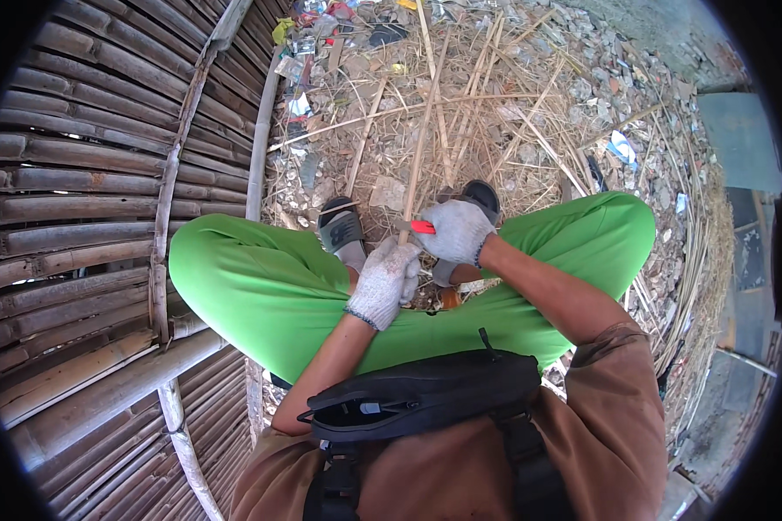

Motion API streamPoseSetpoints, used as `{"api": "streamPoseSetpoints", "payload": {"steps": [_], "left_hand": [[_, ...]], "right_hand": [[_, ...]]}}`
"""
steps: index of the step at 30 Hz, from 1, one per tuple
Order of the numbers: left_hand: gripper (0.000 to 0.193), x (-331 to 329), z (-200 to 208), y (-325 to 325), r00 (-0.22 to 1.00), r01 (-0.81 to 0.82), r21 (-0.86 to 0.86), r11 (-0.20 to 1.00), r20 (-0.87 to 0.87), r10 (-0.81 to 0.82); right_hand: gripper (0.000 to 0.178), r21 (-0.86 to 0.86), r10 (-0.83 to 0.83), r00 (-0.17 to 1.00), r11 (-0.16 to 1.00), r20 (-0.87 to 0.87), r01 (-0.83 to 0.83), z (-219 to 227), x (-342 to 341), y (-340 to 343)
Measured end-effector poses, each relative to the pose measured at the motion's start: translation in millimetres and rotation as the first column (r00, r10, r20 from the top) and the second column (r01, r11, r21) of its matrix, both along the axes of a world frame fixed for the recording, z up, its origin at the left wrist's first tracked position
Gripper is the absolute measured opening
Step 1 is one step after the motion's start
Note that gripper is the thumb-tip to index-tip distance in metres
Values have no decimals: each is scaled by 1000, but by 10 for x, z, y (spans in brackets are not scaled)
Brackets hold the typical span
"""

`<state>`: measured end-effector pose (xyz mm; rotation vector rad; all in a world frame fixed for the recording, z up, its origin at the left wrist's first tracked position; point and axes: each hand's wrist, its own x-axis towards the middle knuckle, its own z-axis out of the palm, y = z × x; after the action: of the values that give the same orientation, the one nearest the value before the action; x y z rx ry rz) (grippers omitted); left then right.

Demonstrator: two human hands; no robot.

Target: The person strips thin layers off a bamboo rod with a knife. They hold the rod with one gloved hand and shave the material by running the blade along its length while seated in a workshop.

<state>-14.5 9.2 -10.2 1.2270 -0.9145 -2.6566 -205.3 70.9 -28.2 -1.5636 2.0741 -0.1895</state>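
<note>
Both my hands wear whitish knitted gloves and meet between my knees. My left hand [384, 280] is closed around the near end of a long thin bamboo strip [418, 161], which runs away from me over the littered ground. My right hand [458, 231] grips a knife with a red handle [422, 227]. Its short blade [402, 225] points left and lies against or just over the strip, close above my left hand. Whether the blade cuts into the strip I cannot tell. The rest of the handle is hidden in my right glove.
A bamboo slat wall [87, 182] stands close on my left. Loose strips and straw [478, 95] cover the ground ahead, with scraps of rubbish among stones. My green-trousered knees [243, 269] spread either side, and a black bag [426, 391] hangs at my front.
</note>
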Motion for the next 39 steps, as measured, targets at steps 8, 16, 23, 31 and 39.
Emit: {"api": "streamPoseSetpoints", "payload": {"steps": [8, 16, 23, 31, 39], "left_hand": [[14, -33, -8, 73, 998, 42, -204, 978, 48, -33], [15, 90, -503, 29, 972, 230, -728, 646, 204, -117], [22, 153, -561, 80, 958, 287, -819, 497, 250, -140], [24, 10, 6, -97, 984, -165, -5, 986, 68, 165], [19, 22, 61, -84, 956, -292, 49, 955, 3, 292]], "right_hand": [[40, 81, -227, 964, 968, -140, 239, -30, -447, -283], [32, 58, -8, 995, 998, -97, 13, 5, -103, -150], [37, 214, -195, 964, 949, -179, 231, -85, -758, -600], [61, 224, -380, 919, 891, -103, 394, -363, -1080, -548], [46, 45, -215, 975, 975, -54, 217, 210, -387, -267]]}}
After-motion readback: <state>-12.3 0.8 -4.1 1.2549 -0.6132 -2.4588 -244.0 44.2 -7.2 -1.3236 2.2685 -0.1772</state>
